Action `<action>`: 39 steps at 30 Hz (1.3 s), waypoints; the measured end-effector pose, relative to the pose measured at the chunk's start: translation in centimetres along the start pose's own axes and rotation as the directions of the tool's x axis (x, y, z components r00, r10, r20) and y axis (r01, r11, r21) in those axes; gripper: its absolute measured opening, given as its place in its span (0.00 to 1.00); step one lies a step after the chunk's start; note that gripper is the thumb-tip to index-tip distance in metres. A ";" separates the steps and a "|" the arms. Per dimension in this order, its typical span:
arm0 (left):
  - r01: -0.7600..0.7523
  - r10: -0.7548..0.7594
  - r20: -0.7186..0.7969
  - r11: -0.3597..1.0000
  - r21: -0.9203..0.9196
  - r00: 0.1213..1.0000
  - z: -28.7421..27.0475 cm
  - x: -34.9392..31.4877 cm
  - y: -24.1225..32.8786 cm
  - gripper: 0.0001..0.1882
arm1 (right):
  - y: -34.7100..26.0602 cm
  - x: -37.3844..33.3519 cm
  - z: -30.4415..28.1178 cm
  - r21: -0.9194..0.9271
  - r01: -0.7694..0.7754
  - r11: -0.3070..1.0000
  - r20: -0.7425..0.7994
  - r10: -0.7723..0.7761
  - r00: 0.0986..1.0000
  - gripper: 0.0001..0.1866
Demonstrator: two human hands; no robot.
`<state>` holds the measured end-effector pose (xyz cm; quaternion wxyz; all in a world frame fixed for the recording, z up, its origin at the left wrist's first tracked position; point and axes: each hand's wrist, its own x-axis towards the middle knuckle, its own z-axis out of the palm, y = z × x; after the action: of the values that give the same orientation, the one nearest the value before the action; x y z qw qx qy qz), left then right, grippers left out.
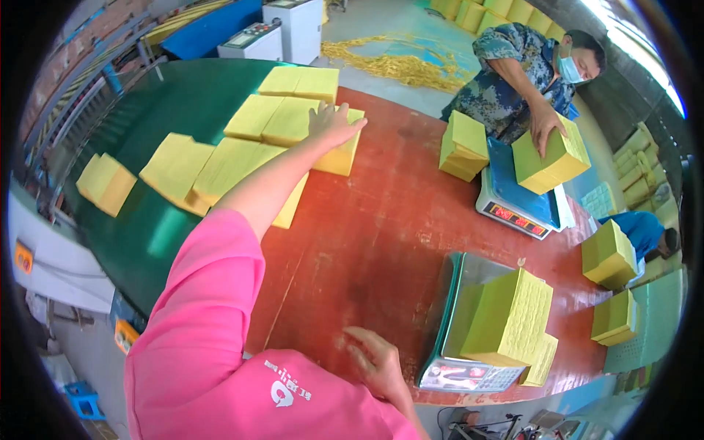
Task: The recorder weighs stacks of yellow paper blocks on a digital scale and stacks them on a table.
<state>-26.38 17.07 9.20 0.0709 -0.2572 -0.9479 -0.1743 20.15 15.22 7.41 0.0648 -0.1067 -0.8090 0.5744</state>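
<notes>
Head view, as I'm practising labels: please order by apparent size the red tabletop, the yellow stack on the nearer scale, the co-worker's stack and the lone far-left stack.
1. Red tabletop
2. Yellow stack on the nearer scale
3. Co-worker's stack
4. Lone far-left stack
Nearness may enlarge the second.

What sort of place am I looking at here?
Probably a small workshop or factory handling paper. Yellow stacks that look like paper sit on a red table, two digital scales stand there too, and loose yellow scraps lie heaped beyond it.
</notes>
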 end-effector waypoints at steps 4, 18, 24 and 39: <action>-0.039 0.035 0.059 0.996 0.082 0.998 2.5 4.1 -1.1 0.43 | 1.6 1.2 0.4 0.055 -0.212 0.976 -0.032 0.214 0.976 0.16; -0.728 0.955 0.255 0.283 -0.624 0.153 -1.9 -26.9 7.7 0.37 | -1.9 2.0 -2.3 -0.153 0.122 0.981 -0.387 -0.173 0.906 0.16; -0.863 0.988 -0.054 0.101 -0.495 0.147 -6.4 -40.6 5.2 0.35 | 1.7 -0.6 -3.3 -0.137 0.123 0.983 -0.105 -0.138 0.985 0.21; 0.272 -0.259 0.440 -0.496 -0.824 0.860 -2.8 -60.8 8.2 0.32 | 3.6 -9.8 -0.5 -0.170 0.112 0.979 0.200 -0.077 0.977 0.30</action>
<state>30.12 -5.49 0.54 -0.2262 0.0624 -0.4004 -0.8858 30.08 14.37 4.39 0.0036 -0.0174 -0.8644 0.5025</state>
